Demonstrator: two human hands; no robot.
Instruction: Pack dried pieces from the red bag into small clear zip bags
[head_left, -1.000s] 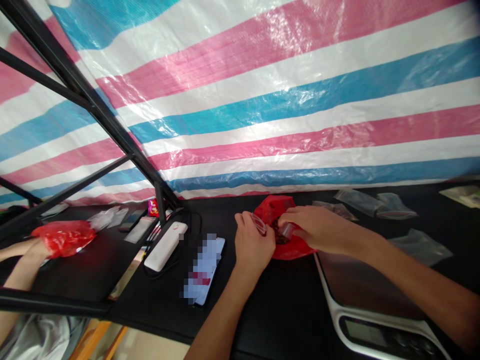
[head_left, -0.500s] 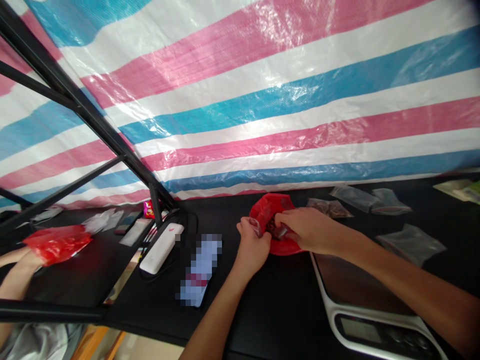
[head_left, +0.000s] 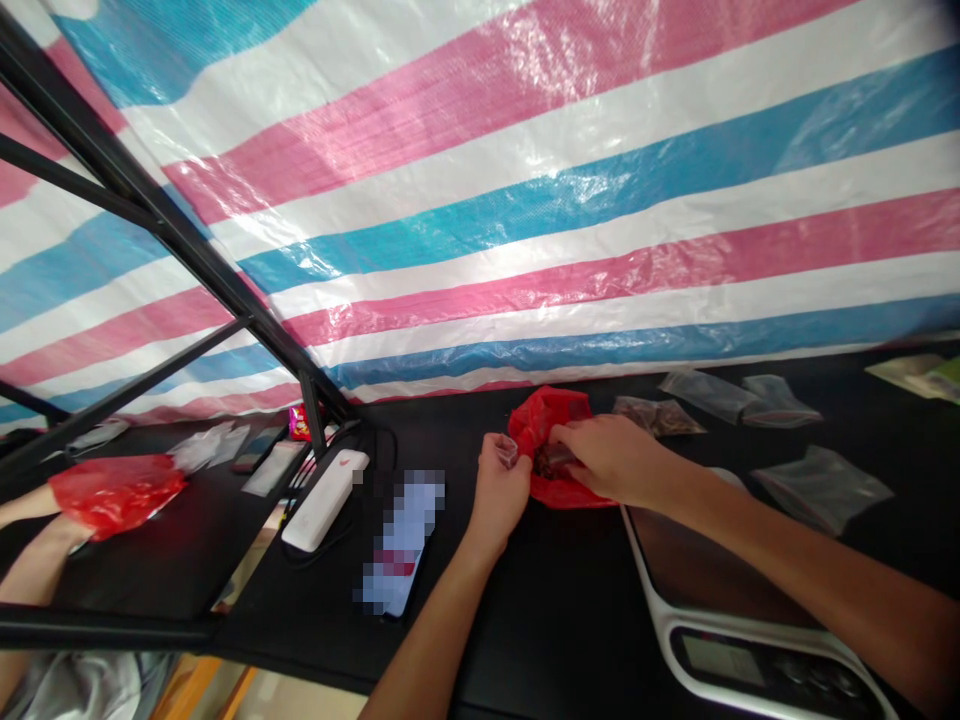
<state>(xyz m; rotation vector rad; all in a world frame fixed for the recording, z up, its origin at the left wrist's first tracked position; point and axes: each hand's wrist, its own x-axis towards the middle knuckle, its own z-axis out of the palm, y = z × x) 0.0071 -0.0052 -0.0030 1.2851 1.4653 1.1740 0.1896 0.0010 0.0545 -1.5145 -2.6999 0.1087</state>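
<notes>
While the left hand (head_left: 496, 500) curls shut around a small clear plastic bag (head_left: 507, 451), the right hand (head_left: 615, 460) pinches dark brown pieces (head_left: 555, 462) — in a red plastic bag (head_left: 544, 415) just ahead of it — above a digital scale (head_left: 712, 560).

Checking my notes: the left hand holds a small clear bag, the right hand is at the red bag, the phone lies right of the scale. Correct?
No: the phone lies left of the digital scale, as the head view shows. The rest stands.
</notes>
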